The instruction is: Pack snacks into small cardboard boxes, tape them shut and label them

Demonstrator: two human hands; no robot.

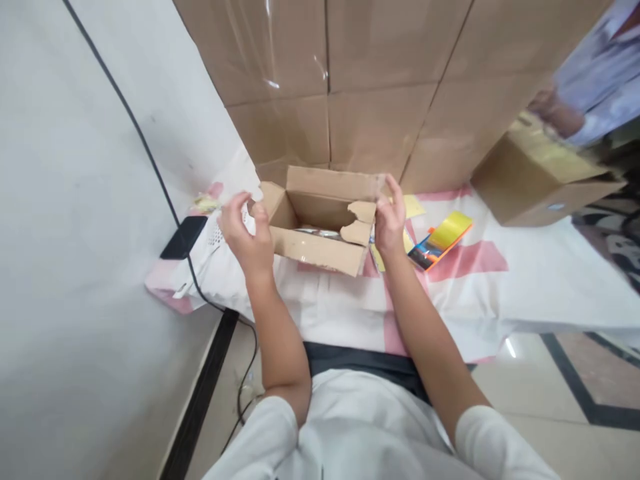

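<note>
A small cardboard box (pixel 317 251) lies on the cloth-covered table with its top flaps up, between my two hands. Its right end flap has a ragged, torn edge. Something shiny (pixel 320 233) shows at the bottom inside, too little of it to name. My left hand (pixel 249 233) is beside the left end flap, thumb and fingers curved but apart, with nothing visible between them. At the right end, my right hand (pixel 391 220) has its fingers bent around the box's edge by the far corner, the index finger pointing up.
A tape dispenser with yellow tape (pixel 441 241) lies right of my right hand, near yellow paper pieces (pixel 413 206). A black phone (pixel 184 238) rests at the left by a hanging cable (pixel 145 143). Stacked cartons (pixel 280 133) stand behind. Another person's hand (pixel 563 115) is over a larger box (pixel 525 177).
</note>
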